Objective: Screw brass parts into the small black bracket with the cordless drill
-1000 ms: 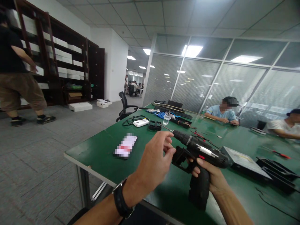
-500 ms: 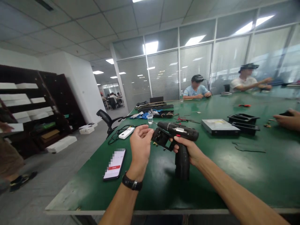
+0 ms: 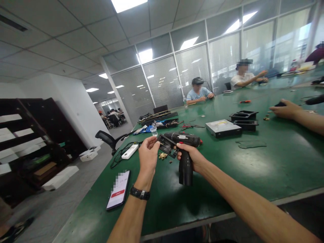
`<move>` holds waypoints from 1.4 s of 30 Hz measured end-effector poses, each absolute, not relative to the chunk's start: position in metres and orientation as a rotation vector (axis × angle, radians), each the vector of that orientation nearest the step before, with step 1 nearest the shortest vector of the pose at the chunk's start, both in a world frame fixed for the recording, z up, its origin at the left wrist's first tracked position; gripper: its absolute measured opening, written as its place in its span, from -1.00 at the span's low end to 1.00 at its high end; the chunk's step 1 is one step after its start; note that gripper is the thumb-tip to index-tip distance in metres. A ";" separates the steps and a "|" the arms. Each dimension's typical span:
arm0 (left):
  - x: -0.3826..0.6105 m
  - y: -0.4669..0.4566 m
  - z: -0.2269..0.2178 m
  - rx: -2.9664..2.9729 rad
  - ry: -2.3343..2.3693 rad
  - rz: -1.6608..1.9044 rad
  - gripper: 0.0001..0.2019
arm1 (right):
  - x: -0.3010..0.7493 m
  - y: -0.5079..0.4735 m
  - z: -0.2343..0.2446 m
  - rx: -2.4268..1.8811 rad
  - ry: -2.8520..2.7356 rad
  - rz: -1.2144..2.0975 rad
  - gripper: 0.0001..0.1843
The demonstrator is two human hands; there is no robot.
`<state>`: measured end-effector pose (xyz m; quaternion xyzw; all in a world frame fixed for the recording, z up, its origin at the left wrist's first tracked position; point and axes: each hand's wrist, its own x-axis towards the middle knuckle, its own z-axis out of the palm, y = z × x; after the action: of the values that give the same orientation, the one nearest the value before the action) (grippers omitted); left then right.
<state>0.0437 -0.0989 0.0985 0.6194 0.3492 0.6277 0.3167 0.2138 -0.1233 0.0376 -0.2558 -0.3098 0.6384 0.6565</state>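
Note:
My right hand [image 3: 192, 158] grips the handle of a black cordless drill [image 3: 186, 139], which stands upright on the green table [image 3: 227, 175]. My left hand [image 3: 148, 156], with a black watch on its wrist, pinches a small black part [image 3: 165, 145] at the drill's front end. A few brass screws [image 3: 162, 156] lie on the table just below that part. A phone [image 3: 118, 190] with a lit screen lies to the left of my left forearm.
A silver optical drive [image 3: 220, 127] and black trays [image 3: 244, 116] lie beyond the drill. A co-worker's hand [image 3: 285, 109] rests at right; two more people sit at the far end. A white charger [image 3: 130, 151], cables, a plastic cup [image 3: 153, 131] and an office chair [image 3: 106, 138] are at left.
The view has swung right and up, off the shelves. My left hand has closed in on the black part at the drill's front. My right hand keeps its grip.

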 end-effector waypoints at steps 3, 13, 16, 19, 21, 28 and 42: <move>0.048 -0.087 0.101 1.683 1.017 1.554 -0.77 | 0.214 -0.121 0.035 -0.632 -0.651 1.496 -0.81; 0.039 -0.076 0.108 1.517 0.847 1.176 -0.58 | 0.213 -0.120 0.038 -0.695 -0.579 1.534 -0.80; 0.030 -0.070 0.113 1.511 0.917 1.192 -0.59 | 0.208 -0.124 0.039 -0.733 -0.604 1.478 -0.82; 0.014 -0.064 0.116 1.565 1.042 1.207 -0.61 | 0.204 -0.127 0.040 -0.746 -0.629 1.412 -0.77; -0.001 -0.062 0.115 1.654 1.169 1.157 -0.63 | 0.203 -0.128 0.041 -0.760 -0.633 1.387 -0.75; -0.035 -0.072 0.082 1.555 1.210 0.968 -0.64 | 0.207 -0.126 0.039 -0.771 -0.644 1.350 -0.79; -0.033 -0.069 0.032 1.907 1.489 0.782 -0.78 | 0.209 -0.125 0.038 -0.759 -0.664 1.367 -0.82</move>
<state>-0.0329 -0.0693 0.0318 0.7167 0.5595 0.2937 0.2951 0.2090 -0.1248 0.0375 -0.3354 -0.2936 0.6043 0.6604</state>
